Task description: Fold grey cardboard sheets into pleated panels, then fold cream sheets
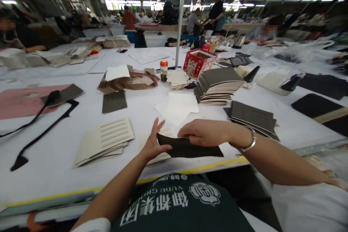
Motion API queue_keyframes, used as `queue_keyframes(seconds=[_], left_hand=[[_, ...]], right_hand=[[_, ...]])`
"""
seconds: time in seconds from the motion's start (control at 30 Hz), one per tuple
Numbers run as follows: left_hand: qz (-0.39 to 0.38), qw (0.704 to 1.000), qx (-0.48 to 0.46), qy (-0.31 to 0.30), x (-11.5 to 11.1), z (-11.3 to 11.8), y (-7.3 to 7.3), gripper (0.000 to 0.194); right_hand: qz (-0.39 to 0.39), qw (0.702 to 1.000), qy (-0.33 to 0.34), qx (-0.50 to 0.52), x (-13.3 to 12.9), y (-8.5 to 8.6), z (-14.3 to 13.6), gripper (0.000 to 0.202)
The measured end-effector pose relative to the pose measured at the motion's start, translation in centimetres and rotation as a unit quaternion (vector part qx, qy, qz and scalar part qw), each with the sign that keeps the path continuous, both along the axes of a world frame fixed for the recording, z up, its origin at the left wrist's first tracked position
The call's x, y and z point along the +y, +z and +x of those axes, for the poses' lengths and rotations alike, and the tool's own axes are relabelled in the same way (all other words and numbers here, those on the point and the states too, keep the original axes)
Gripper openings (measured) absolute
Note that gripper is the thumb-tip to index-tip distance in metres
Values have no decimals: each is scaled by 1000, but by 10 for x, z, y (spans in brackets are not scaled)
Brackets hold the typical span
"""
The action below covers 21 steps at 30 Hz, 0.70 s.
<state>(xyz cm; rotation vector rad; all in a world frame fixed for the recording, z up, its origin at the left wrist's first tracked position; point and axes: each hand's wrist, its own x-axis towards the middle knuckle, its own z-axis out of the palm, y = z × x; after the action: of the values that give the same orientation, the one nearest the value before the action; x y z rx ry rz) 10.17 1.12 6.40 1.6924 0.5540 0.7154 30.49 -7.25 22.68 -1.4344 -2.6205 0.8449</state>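
A dark grey-brown flat panel (194, 148), like leather or fabric, stands tilted near the table's front edge. My left hand (152, 144) pinches its left end, thumb on the near face and fingers behind. Along the upper edge, my right hand (205, 132) is closed on the panel with fingers curled; its fingertips are partly hidden. Beneath the panel, cream pieces (160, 157) lie partly covered. White sheets (176, 107) are spread just beyond my hands. To the left rests a stack of cream panels (108, 141) with raised ribs. Farther right is a low pile of dark panels (252, 117).
A tall stack of dark panels (217, 83) stands beside a red box (197, 65) and an orange-lidded jar (163, 71). Brown pieces (138, 79) are stacked back left, with a dark square (114, 102) before them. Black straps (46, 134) lie left. A pole (181, 21) rises behind; other people work beyond.
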Motion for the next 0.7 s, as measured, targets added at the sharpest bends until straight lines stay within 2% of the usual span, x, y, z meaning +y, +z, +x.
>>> queue_keyframes(seconds=[0.07, 0.13, 0.17, 0.23, 0.3, 0.33, 0.37, 0.47, 0.53, 0.57, 0.63, 0.7], left_hand=[[-176, 978, -33, -111, -16, -9, 1, 109], [-292, 940, -60, -167, -35, -18, -2, 93], [-324, 929, -72, -164, -43, -22, -4, 81], [-353, 927, -63, -113, -54, -27, -7, 56], [-348, 936, -7, -49, -55, -30, -7, 40], [-329, 944, 25, -21, -52, -31, -7, 38], [-300, 952, 51, 8, -47, -31, -6, 38], [-216, 969, 80, 89, -30, -34, -3, 45], [-196, 970, 82, 122, -26, -38, -4, 48], [-191, 969, 80, 131, -26, -40, -4, 48], [-182, 970, 74, 142, -32, -42, -6, 44], [-175, 971, 73, 146, -38, -43, -10, 40]], right_hand=[[9, 1000, 11, 24, -13, 2, -9, 34], [26, 998, -26, 52, -18, -2, -7, 34], [26, 996, -55, 70, -18, -7, -3, 34], [-16, 986, -113, 121, -14, -24, 8, 31], [-107, 959, -162, 206, -10, -48, 17, 29], [-157, 933, -183, 269, -9, -63, 19, 31], [-206, 893, -206, 342, -9, -78, 19, 37], [-287, 726, -271, 563, -14, -124, 10, 61], [-321, 655, -296, 617, -21, -152, -1, 71], [-337, 633, -305, 627, -27, -163, -7, 74], [-359, 618, -323, 620, -38, -177, -17, 69], [-379, 645, -340, 570, -43, -182, -22, 55]])
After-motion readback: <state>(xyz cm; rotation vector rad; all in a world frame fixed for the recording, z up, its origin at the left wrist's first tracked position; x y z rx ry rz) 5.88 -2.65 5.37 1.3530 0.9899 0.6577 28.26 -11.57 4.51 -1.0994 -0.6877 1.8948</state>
